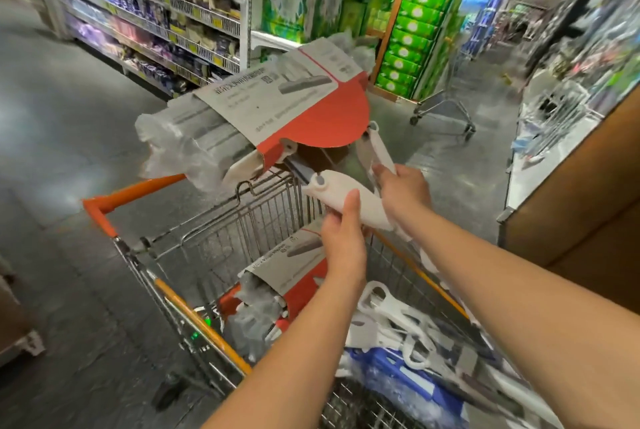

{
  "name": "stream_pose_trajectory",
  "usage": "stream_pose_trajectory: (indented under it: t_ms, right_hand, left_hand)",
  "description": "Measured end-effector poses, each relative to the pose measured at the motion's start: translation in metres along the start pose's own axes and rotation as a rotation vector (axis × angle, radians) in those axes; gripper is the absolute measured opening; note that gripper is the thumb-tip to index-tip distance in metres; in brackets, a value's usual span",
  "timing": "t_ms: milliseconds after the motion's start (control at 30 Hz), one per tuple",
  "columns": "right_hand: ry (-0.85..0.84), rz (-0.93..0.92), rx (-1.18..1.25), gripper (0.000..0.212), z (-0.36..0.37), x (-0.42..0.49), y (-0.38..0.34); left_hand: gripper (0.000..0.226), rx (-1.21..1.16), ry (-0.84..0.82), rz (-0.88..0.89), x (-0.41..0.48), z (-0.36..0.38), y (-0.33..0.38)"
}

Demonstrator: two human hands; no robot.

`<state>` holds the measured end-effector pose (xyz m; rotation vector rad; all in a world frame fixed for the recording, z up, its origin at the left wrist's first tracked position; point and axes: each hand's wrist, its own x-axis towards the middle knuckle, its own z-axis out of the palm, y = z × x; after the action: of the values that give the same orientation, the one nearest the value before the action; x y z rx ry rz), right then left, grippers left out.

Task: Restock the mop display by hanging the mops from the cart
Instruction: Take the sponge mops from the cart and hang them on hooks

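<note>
A wire shopping cart (242, 221) with orange trim stands in front of me. A mop head (263, 106) in a grey and red cardboard sleeve and clear plastic is raised above the cart's far end. My right hand (403, 191) grips its white handle part just below the sleeve. My left hand (343, 238) holds another white plastic handle piece (343, 200) over the basket. A second sleeved mop (291, 269) and several white mop handles (391, 321) lie in the cart.
Stocked shelves (166, 20) line the left aisle. A stack of green packs (415, 30) stands ahead, with an empty trolley (446, 106) beside it. A wooden-sided counter (571, 193) is close on the right. Grey floor lies open to the left.
</note>
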<state>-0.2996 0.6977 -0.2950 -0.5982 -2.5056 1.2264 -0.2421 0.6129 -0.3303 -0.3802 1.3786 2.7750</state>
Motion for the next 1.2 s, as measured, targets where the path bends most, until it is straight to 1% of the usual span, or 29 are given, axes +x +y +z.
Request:
stream_pose_trajectory:
  t_ms: [100, 200, 333, 433, 500, 567, 600, 667, 700, 767, 900, 1000, 1067, 1100, 1167, 1200]
  right_hand:
    - [0.004, -0.047, -0.008, 0.041, 0.011, -0.006, -0.022]
    - [-0.033, -0.082, -0.024, 0.036, 0.021, -0.01, -0.048]
    - [-0.161, -0.148, -0.077, 0.027, 0.027, -0.008, -0.083]
    - [-0.265, -0.202, -0.187, 0.03, 0.033, -0.006, -0.097]
    - [-0.329, -0.216, -0.318, 0.039, 0.039, -0.005, -0.105]
    - [-0.405, -0.193, -0.485, 0.052, 0.043, -0.002, -0.113]
    - [-0.445, -0.153, -0.549, 0.057, 0.044, 0.001, -0.117]
    - [-0.519, -0.051, -0.587, 0.065, 0.045, 0.003, -0.119]
    - [-0.535, -0.023, -0.549, 0.064, 0.048, 0.003, -0.118]
    - [-0.491, -0.035, -0.469, 0.057, 0.058, 0.003, -0.122]
    - [-0.348, -0.141, -0.459, 0.061, 0.078, 0.005, -0.15]
    - [-0.24, -0.151, -0.424, 0.06, 0.082, 0.006, -0.17]
    - [-0.185, -0.17, -0.393, 0.061, 0.084, 0.006, -0.184]
    - [-0.157, -0.179, -0.385, 0.062, 0.084, 0.006, -0.19]
    - [-0.086, -0.176, -0.384, 0.062, 0.082, 0.005, -0.203]
    - [-0.05, -0.169, -0.367, 0.061, 0.081, 0.004, -0.209]
  left_hand:
    - [0.014, -0.071, -0.025, -0.075, -0.002, -0.002, 0.013]
    - [0.017, -0.177, -0.004, -0.096, 0.006, -0.008, 0.037]
    - [0.026, -0.247, 0.021, -0.069, 0.022, -0.02, 0.071]
    - [0.021, -0.299, 0.029, -0.093, 0.036, -0.033, 0.091]
    - [0.023, -0.326, 0.028, -0.119, 0.045, -0.043, 0.1]
    - [0.021, -0.34, 0.041, -0.129, 0.056, -0.053, 0.111]
    - [0.021, -0.347, 0.049, -0.126, 0.062, -0.058, 0.118]
    - [0.022, -0.377, 0.061, -0.131, 0.077, -0.068, 0.133]
    - [0.023, -0.395, 0.063, -0.136, 0.084, -0.073, 0.14]
    - [0.029, -0.375, 0.068, -0.135, 0.095, -0.081, 0.15]
    - [0.042, -0.333, 0.043, -0.114, 0.119, -0.09, 0.169]
    - [0.049, -0.348, 0.003, -0.119, 0.133, -0.087, 0.188]
    - [0.046, -0.365, -0.041, -0.115, 0.137, -0.084, 0.2]
    - [0.042, -0.379, -0.071, -0.106, 0.138, -0.082, 0.204]
    - [0.024, -0.381, -0.151, -0.059, 0.139, -0.078, 0.208]
    - [0.016, -0.324, -0.194, -0.02, 0.137, -0.076, 0.205]
